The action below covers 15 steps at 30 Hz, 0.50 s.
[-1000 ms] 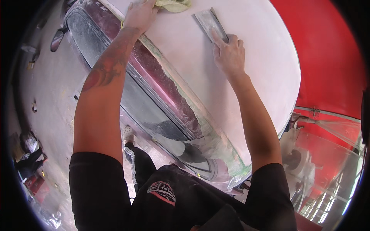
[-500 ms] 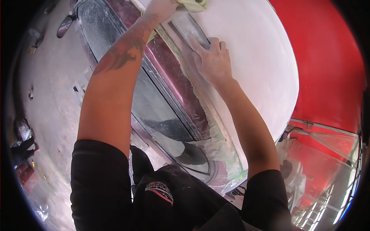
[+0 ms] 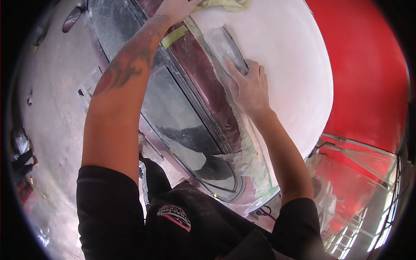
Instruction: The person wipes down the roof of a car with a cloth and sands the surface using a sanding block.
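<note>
My right hand (image 3: pixel 251 89) is closed on the near end of a long grey sanding block (image 3: pixel 226 47), thumb along its left side. The block lies against the whitish, dusty roof (image 3: pixel 290 65) of a car, close to its left edge. At the top of the view my left hand (image 3: pixel 175 9) rests by the roof's edge, beside a crumpled yellow-green cloth (image 3: pixel 225 4). Most of its fingers are cut off by the picture's upper border, so its grip is unclear. Between my arms runs a bare maroon strip (image 3: pixel 199 71) with a piece of yellow-green tape (image 3: pixel 174 37) across it.
Dusty side windows (image 3: pixel 173 108) lie below the roof on the left, with a side mirror (image 3: pixel 73 19) at far upper left. A red wall (image 3: pixel 364 65) stands beyond the roof on the right. Clear plastic sheeting (image 3: pixel 355 182) hangs at lower right.
My right hand and the sanding block have moved toward me and slightly right along the roof. My left hand has shifted a little left, leaving more of the tape in sight.
</note>
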Each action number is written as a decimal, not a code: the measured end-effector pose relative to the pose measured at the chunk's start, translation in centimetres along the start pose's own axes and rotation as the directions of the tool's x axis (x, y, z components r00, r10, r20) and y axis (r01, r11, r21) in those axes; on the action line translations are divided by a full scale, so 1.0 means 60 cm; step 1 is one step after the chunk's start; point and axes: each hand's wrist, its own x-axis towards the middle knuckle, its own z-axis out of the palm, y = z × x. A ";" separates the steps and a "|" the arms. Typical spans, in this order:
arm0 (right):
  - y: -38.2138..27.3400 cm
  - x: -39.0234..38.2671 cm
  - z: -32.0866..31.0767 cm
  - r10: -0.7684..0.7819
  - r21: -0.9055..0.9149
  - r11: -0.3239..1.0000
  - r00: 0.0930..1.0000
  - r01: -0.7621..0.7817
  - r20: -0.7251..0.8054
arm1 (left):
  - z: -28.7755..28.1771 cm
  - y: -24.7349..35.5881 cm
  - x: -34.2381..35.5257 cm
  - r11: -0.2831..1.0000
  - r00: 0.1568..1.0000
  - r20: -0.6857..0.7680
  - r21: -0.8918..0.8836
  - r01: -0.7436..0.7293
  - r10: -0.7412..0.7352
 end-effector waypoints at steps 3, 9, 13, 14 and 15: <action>0.026 -0.151 -0.011 -0.012 0.061 0.998 1.000 0.012 0.006 | -0.006 -0.026 0.000 0.996 0.999 -0.038 0.077 0.039 -0.036; -0.009 0.024 0.009 -0.038 -0.013 0.999 0.998 0.037 -0.060 | 0.010 -0.024 0.011 0.999 0.989 -0.145 -0.033 -0.011 0.006; -0.017 0.066 0.023 -0.020 -0.006 1.000 0.998 0.019 -0.055 | -0.010 -0.007 0.001 0.989 0.990 0.050 -0.069 0.132 -0.128; -0.020 0.041 0.021 -0.038 0.019 0.999 0.998 0.040 -0.059 | -0.006 -0.034 -0.005 1.000 0.999 -0.033 0.026 0.003 -0.002; -0.008 -0.006 0.019 -0.041 0.035 0.998 0.998 0.042 -0.049 | 0.006 -0.044 -0.010 1.000 0.999 -0.036 0.025 0.007 -0.006</action>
